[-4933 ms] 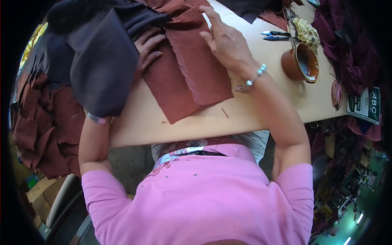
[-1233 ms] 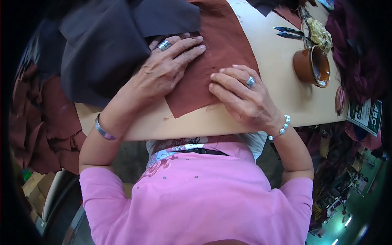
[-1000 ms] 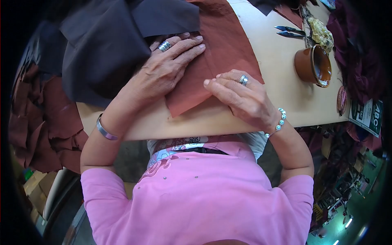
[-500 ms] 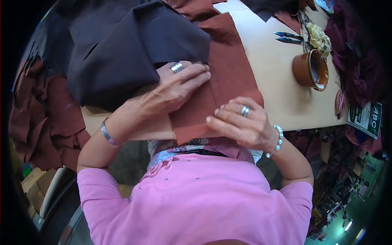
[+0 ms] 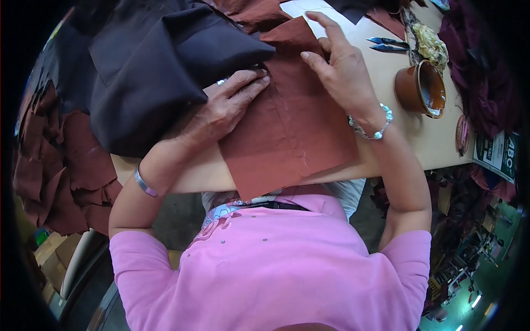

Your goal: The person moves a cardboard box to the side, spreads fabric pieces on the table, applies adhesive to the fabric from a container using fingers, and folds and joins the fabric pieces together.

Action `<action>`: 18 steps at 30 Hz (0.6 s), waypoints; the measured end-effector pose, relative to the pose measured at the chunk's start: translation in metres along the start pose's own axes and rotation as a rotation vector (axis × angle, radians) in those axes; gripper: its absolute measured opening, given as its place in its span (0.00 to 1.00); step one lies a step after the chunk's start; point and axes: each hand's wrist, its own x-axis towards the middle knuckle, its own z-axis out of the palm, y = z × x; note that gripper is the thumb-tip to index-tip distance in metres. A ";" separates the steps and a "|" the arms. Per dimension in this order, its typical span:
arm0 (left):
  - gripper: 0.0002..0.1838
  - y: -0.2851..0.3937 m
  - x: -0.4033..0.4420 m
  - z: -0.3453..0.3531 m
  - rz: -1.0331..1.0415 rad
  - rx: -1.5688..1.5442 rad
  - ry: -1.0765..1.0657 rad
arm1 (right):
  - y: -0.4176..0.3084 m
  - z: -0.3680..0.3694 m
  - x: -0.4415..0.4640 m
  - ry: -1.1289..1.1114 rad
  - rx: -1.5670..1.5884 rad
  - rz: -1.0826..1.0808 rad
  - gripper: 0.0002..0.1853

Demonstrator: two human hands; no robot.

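A rust-brown piece of cloth point(image 5: 309, 121) lies flat on the table, its near corner hanging over the front edge. A faint pale line with creases runs down it. Bulky dark cloth point(image 5: 143, 71) is heaped at its left and partly covers it. My left hand point(image 5: 229, 105) rests where the two cloths meet, fingers pressed together at the dark cloth's edge; its thumb is hidden. Over the rust cloth's right edge is my right hand point(image 5: 342, 71), thumb and fingers apart with nothing held in them.
On the right side of the table point(image 5: 381, 151) are thread snips point(image 5: 389, 44), a brown pot point(image 5: 407, 88) with whitish residue inside, and a crumpled yellowish wad point(image 5: 430, 47). Rust-coloured pieces point(image 5: 72, 165) hang at the left, and maroon cloth point(image 5: 480, 71) at the far right.
My right hand has left the near part of the rust cloth, moved up and away, and opened. My left hand has shifted slightly left and up; the dark cloth's edge has moved left.
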 end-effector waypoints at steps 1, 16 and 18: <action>0.21 -0.001 0.000 0.001 0.005 0.004 -0.003 | 0.001 0.002 0.000 0.026 -0.026 -0.046 0.30; 0.23 0.000 0.005 -0.009 0.043 -0.079 -0.092 | 0.013 0.009 -0.002 0.098 -0.100 -0.206 0.30; 0.21 -0.004 0.001 -0.001 -0.081 -0.032 -0.001 | 0.007 0.001 0.001 0.006 -0.110 -0.053 0.28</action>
